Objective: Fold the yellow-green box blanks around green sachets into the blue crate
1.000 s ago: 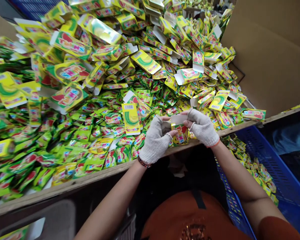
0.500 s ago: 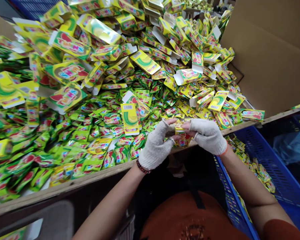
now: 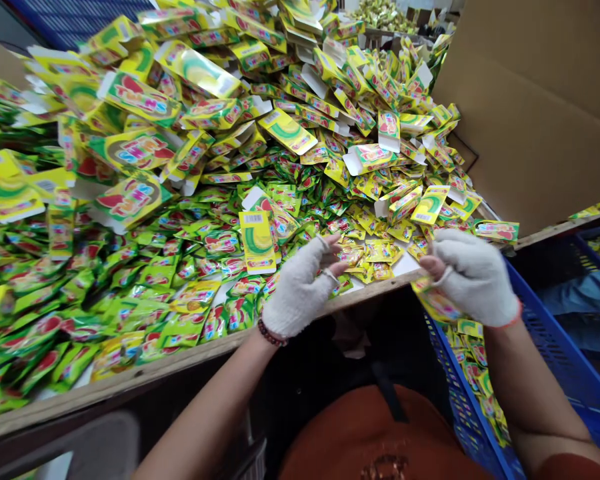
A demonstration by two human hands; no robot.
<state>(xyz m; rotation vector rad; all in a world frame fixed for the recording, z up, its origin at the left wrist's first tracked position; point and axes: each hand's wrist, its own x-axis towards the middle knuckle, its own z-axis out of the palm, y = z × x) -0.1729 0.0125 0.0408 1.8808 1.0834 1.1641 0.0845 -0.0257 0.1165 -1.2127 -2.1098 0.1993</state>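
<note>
My right hand [image 3: 475, 273], in a white fingerless glove, grips a small yellow candy box [image 3: 437, 305] above the near side of a blue crate [image 3: 545, 333]. The box is smeared by motion and partly covered by the fingers. My left hand [image 3: 303, 287], gloved the same way, is over the table's wooden edge [image 3: 230, 343], thumb and fingers apart, with nothing in it. Just beyond its fingertips lie yellow candy sachets [image 3: 380, 251]. A yellow box with a barcode [image 3: 258, 243] lies to the left of this hand, on green sachets [image 3: 155, 277].
A big heap of yellow boxes [image 3: 140, 97] rises at the back of the table. Brown cardboard [image 3: 530, 100] stands at the right. Packed boxes and sachets [image 3: 485, 380] lie in the blue crate. Another blue crate [image 3: 80, 23] is at the back left.
My hands have come apart. The right has carried the box away to the right, over the crate's near side. The left has let go of it and stayed near the table edge.
</note>
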